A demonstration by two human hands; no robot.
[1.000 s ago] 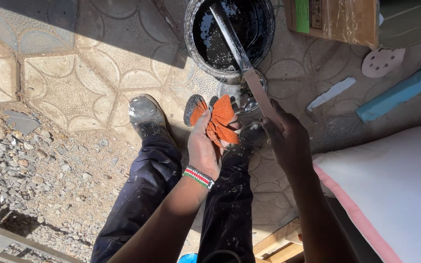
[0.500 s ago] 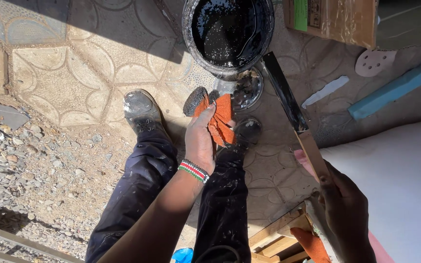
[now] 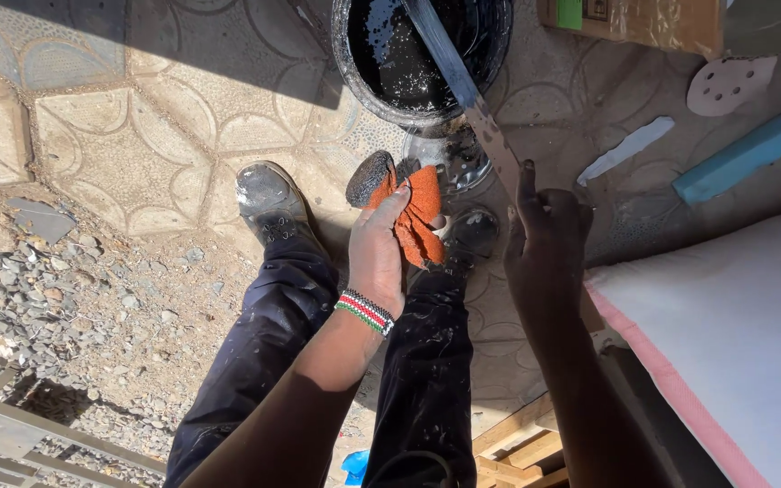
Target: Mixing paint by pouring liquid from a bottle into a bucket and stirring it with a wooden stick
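My left hand (image 3: 378,253), with a striped beaded wristband, grips a folded orange abrasive cloth (image 3: 418,217) whose dark end sticks out at the top left. My right hand (image 3: 544,244) holds a long flat wooden stick (image 3: 463,90) by its lower end; the stick's blackened upper end reaches into a round bucket (image 3: 345,68) of black liquid. Both hands are over my dark trousers and paint-spattered shoes (image 3: 264,194). Just below the bucket lies a small round lid (image 3: 454,163).
Patterned paving tiles (image 3: 110,154) cover the ground, with gravel (image 3: 47,298) to the left. A white panel with a pink edge (image 3: 734,343) lies on the right. A cardboard box (image 3: 644,23), a sanding disc (image 3: 729,86) and a blue bar (image 3: 752,149) lie beyond.
My right hand has swung the stick from the lower right back up, so its dark end sits in the bucket again. My left hand has stayed put with the cloth.
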